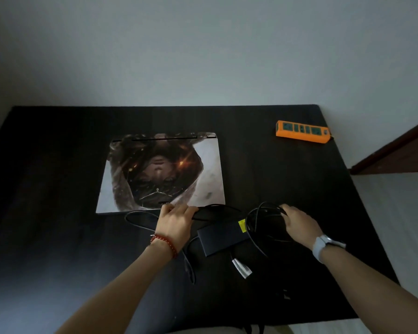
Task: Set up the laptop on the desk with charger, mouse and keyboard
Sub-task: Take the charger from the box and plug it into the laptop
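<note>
— Both forearms reach in from the near edge. What does the left hand (174, 221) hold?

— Its fingers (179, 209) are closed on a stretch of black cable (215, 209) just in front of the closed laptop (162, 173), which lies left of centre on the worktop (58, 237).

— And the charger brick (223, 238)?

— Between the hands, long axis slanting up to the right. The right hand (299, 224) rests on the coiled cable, fingers curled; a firm grip I cannot tell.

— The power strip (302, 131)?

— Far right, well apart. The right hand is nearer it.
</note>
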Demonstrator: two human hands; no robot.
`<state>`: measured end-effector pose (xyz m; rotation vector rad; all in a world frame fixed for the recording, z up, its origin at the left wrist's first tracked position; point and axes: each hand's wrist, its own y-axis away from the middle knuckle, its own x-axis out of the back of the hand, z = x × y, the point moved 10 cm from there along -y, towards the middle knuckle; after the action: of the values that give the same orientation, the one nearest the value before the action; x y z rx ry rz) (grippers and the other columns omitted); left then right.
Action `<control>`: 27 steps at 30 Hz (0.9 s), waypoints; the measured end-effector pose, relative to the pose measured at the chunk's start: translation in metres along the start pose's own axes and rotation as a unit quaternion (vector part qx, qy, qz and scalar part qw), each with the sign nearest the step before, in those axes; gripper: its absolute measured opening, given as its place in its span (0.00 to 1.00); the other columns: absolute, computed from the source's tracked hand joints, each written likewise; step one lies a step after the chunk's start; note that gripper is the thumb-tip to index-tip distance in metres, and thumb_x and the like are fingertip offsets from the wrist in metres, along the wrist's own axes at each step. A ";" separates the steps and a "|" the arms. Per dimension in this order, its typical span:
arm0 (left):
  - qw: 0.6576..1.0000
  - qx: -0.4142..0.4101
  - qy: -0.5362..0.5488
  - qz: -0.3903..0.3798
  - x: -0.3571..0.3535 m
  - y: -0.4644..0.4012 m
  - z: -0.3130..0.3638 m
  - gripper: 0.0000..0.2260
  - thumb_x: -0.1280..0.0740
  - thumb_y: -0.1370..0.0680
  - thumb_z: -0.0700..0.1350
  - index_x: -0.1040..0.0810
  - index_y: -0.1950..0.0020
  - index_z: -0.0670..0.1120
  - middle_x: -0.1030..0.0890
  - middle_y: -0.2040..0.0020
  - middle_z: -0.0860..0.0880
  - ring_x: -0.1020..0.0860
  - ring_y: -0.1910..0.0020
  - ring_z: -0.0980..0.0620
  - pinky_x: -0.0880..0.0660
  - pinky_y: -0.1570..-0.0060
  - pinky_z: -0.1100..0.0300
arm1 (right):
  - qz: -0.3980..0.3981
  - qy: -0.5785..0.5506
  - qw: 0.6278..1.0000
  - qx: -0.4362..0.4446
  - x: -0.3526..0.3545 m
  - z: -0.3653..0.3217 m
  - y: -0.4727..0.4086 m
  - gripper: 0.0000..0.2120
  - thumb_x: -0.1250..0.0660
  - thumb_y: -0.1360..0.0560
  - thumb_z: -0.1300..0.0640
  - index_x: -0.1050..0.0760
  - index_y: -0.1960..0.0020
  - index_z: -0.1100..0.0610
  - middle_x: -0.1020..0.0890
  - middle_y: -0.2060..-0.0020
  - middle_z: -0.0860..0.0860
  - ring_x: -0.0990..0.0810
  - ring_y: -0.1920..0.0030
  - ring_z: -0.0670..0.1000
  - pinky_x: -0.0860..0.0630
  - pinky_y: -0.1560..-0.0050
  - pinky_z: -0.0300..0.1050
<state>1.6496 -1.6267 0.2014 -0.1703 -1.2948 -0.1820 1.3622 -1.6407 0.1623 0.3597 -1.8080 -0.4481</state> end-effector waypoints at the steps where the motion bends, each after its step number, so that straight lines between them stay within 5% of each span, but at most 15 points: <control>1: 1.000 -0.002 0.002 -0.006 -0.002 -0.001 0.000 0.13 0.32 0.30 0.37 0.20 0.47 0.48 0.17 0.56 0.48 0.19 0.57 0.46 0.30 0.46 0.53 | -0.008 0.007 1.000 -0.005 0.001 0.001 -0.002 0.14 0.47 0.20 0.56 0.33 0.36 0.56 0.23 0.49 0.55 0.22 0.53 0.55 0.23 0.52 0.52; 7: 0.957 0.113 0.248 -0.099 -0.016 -0.008 -0.026 0.10 0.32 0.27 0.43 0.20 0.46 0.49 0.17 0.51 0.51 0.22 0.53 0.54 0.27 0.49 0.60 | -0.059 0.040 0.995 0.075 0.014 -0.049 -0.017 0.32 0.42 0.26 0.60 0.50 0.25 0.50 0.34 0.32 0.56 0.29 0.36 0.57 0.29 0.39 0.55; 13: 0.917 0.119 0.336 -0.177 -0.019 -0.016 -0.020 0.06 0.29 0.28 0.42 0.19 0.51 0.48 0.22 0.68 0.58 0.24 0.70 0.65 0.27 0.62 0.74 | -0.050 0.072 0.957 0.275 0.010 -0.164 -0.010 0.27 0.44 0.25 0.62 0.43 0.27 0.50 0.38 0.27 0.48 0.39 0.28 0.48 0.48 0.27 0.52; 18: 0.936 0.097 0.300 -0.158 -0.008 -0.015 -0.018 0.09 0.28 0.29 0.42 0.24 0.51 0.47 0.18 0.53 0.49 0.21 0.55 0.54 0.25 0.52 0.62 | -0.189 -0.070 0.944 0.261 -0.028 -0.199 -0.008 0.14 0.45 0.20 0.56 0.26 0.39 0.55 0.22 0.42 0.53 0.24 0.42 0.53 0.27 0.40 0.47; 22: 0.963 0.061 0.204 -0.163 -0.009 -0.008 -0.024 0.15 0.29 0.30 0.50 0.27 0.47 0.50 0.21 0.51 0.51 0.25 0.55 0.53 0.31 0.55 0.62 | -0.205 -0.046 0.934 0.288 -0.036 -0.208 -0.008 0.10 0.41 0.21 0.53 0.23 0.45 0.52 0.21 0.55 0.46 0.23 0.52 0.49 0.27 0.54 0.40; 27: 0.969 0.051 0.156 -0.185 -0.016 0.003 -0.039 0.23 0.31 0.32 0.59 0.29 0.41 0.52 0.23 0.47 0.52 0.24 0.51 0.51 0.31 0.51 0.60 | -0.197 0.000 0.937 0.288 -0.041 -0.206 -0.012 0.10 0.40 0.23 0.48 0.26 0.46 0.50 0.22 0.49 0.50 0.23 0.48 0.51 0.25 0.46 0.50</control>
<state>1.6828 -1.6322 0.1756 0.1853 -1.0085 -0.4418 1.5719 -1.6567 0.1724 1.1414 -1.8447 -0.1757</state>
